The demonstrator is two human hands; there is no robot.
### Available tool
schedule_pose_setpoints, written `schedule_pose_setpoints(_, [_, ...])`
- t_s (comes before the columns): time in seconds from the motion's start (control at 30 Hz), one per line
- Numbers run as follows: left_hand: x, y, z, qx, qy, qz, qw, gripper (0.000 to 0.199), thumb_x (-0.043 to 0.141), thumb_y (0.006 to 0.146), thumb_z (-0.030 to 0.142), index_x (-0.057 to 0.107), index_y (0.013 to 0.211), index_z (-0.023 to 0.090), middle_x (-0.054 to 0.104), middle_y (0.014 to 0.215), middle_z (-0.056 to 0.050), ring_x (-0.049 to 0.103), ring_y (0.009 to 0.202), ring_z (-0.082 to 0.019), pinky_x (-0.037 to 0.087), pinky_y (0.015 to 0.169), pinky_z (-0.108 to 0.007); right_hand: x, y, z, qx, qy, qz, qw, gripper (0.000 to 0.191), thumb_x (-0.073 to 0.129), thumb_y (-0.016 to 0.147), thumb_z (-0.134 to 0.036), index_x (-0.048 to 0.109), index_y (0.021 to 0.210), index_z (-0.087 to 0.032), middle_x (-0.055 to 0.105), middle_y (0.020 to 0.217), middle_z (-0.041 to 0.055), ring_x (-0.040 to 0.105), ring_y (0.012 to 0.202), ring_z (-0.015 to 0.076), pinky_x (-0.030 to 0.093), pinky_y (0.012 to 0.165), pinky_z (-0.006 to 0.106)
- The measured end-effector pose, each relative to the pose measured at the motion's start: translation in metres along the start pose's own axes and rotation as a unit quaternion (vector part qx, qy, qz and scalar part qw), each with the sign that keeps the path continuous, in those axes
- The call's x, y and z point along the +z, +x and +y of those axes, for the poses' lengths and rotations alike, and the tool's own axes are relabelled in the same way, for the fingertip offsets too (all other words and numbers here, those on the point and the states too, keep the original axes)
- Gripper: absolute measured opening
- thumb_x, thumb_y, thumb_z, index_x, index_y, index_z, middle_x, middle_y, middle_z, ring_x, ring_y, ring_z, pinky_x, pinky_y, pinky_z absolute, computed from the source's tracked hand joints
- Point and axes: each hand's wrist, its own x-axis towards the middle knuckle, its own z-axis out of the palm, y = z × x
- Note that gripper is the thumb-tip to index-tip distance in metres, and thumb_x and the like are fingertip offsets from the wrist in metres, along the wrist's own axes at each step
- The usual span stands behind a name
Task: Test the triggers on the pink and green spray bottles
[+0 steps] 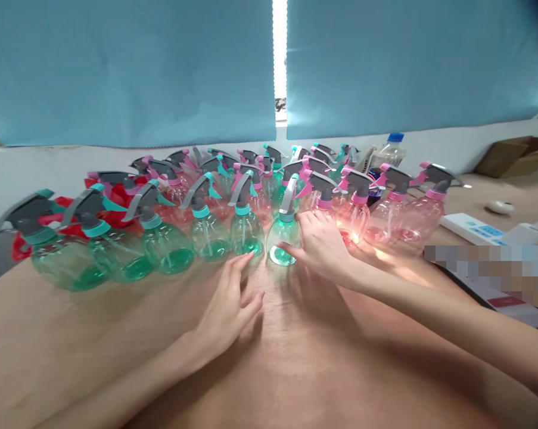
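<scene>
My right hand is wrapped round the side of a green spray bottle in the front row, its thumb across the front of the clear body. In front of the neighbouring green spray bottle, my left hand has its fingers stretched and the thumb apart, with nothing in it. Its fingertips are close to that bottle's base; I cannot tell if they touch. More green bottles with grey and turquoise heads stand to the left. Pink spray bottles with grey and pink heads stand to the right.
Several more spray bottles fill the rows behind. A blue-capped drink bottle stands at the back. On the right are a cardboard box, a white mouse and a white box. Red plastic lies behind the left bottles. Blue blinds hang beyond.
</scene>
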Motion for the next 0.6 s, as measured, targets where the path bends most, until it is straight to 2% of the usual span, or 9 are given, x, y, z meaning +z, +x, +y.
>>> schedule_pose_setpoints(0.1, [0.004, 0.001, 0.001, 0.013, -0.017, -0.01, 1.0, 0.056, 0.052, 0.092, 0.025, 0.026, 0.141, 0.03, 0.033, 0.142, -0.01, 0.04, 0.134, -0.027, 0.039, 0.111, -0.051, -0.002, 0.007, -0.003, 0.014, -0.03, -0.023, 0.999, 0.054, 0.041, 0.092, -0.063, 0.058, 0.097, -0.012, 0.063, 0.099, 0.0176, 0.056, 0.093, 0.031, 0.043, 0.071, 0.039])
schedule_pose_setpoints(0.3, [0.014, 0.005, 0.004, 0.027, -0.067, -0.045, 0.996, 0.053, 0.048, 0.094, 0.023, 0.026, 0.141, 0.034, 0.03, 0.143, -0.006, 0.041, 0.132, -0.022, 0.043, 0.111, -0.044, -0.007, 0.017, -0.008, 0.07, -0.053, -0.096, 0.991, 0.055, 0.037, 0.094, -0.063, 0.055, 0.103, -0.012, 0.062, 0.101, 0.0141, 0.062, 0.082, 0.026, 0.036, 0.054, 0.032])
schedule_pose_setpoints(0.43, [0.019, 0.008, 0.005, 0.038, -0.078, -0.058, 0.995, 0.053, 0.048, 0.094, 0.021, 0.026, 0.14, 0.034, 0.029, 0.142, -0.006, 0.042, 0.131, -0.022, 0.042, 0.112, -0.045, -0.007, 0.023, -0.008, 0.088, -0.065, -0.115, 0.987, 0.057, 0.037, 0.094, -0.064, 0.054, 0.107, -0.011, 0.061, 0.104, 0.0149, 0.064, 0.079, 0.0252, 0.035, 0.053, 0.031])
schedule_pose_setpoints(0.6, [0.024, 0.011, 0.005, 0.038, -0.087, -0.07, 0.993, 0.054, 0.049, 0.092, 0.017, 0.028, 0.139, 0.033, 0.034, 0.139, -0.008, 0.053, 0.122, -0.023, 0.045, 0.108, -0.05, -0.004, 0.027, -0.009, 0.103, -0.067, -0.121, 0.985, 0.058, 0.036, 0.095, -0.063, 0.053, 0.112, -0.011, 0.061, 0.105, 0.0163, 0.065, 0.079, 0.0255, 0.037, 0.054, 0.03])
